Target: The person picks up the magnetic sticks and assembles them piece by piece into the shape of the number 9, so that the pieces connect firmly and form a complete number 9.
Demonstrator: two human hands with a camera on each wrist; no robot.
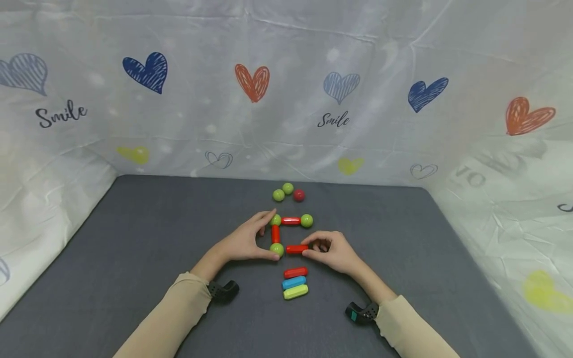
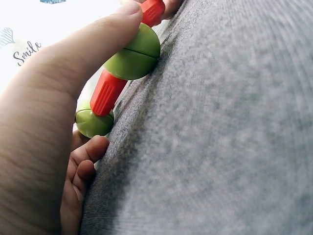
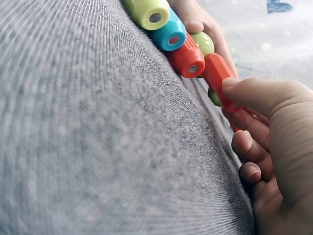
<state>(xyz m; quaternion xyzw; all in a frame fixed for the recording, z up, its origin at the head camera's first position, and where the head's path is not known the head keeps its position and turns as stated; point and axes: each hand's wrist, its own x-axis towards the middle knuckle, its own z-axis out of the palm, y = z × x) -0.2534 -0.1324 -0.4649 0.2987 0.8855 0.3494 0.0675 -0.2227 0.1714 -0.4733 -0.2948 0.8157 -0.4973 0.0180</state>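
Observation:
My left hand (image 1: 248,240) braces a joined frame of balls and rods, its thumb on the near green ball (image 1: 277,249) and its fingers at the far-left green ball (image 1: 276,220). Between those two balls runs a red rod (image 1: 275,234). Another red rod (image 1: 291,221) leads from the far ball to a green ball (image 1: 306,221) on the right. With thumb and fingertips, my right hand (image 1: 333,252) pinches a ridged red rod (image 3: 219,73), whose left end points at the near green ball, close beside it.
Nearer me lie a red rod (image 1: 295,272), a blue rod (image 1: 294,282) and a yellow-green rod (image 1: 296,292), side by side; metal discs show in their ends. Behind the frame sit two loose green balls (image 1: 278,195) and a red ball (image 1: 299,195). A printed curtain (image 1: 286,124) backs the grey table (image 1: 179,214).

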